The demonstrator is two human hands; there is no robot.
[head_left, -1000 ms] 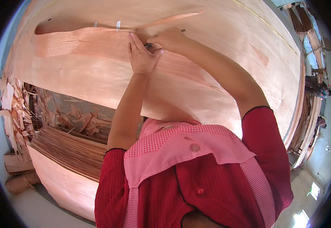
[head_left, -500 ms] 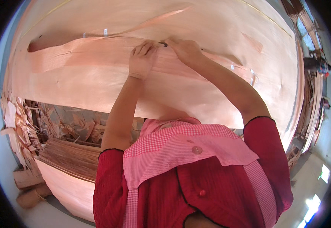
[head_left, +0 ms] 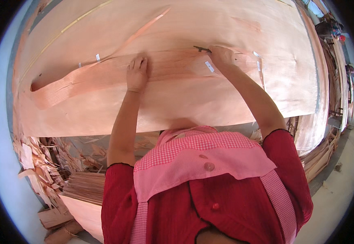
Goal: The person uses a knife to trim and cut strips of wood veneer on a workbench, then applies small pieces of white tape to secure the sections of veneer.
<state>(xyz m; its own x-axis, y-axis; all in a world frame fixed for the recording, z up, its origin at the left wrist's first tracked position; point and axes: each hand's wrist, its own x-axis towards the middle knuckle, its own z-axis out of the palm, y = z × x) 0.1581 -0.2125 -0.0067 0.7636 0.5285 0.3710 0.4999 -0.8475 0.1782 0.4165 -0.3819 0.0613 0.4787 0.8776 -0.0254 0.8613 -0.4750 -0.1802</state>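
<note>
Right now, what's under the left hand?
A thin reddish wood strip shows on both sides of the left hand, with the larger pale sheet around it. Whatever lies directly beneath the hand is covered.

A veneer workshop — one broad wood sheet (head_left: 201,101), stacked thin sheets (head_left: 83,185), heaped wood scraps (head_left: 39,166).

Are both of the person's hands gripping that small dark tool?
No, only the right hand grips the small dark tool, while the left hand lies on the thin wood strip.
</note>
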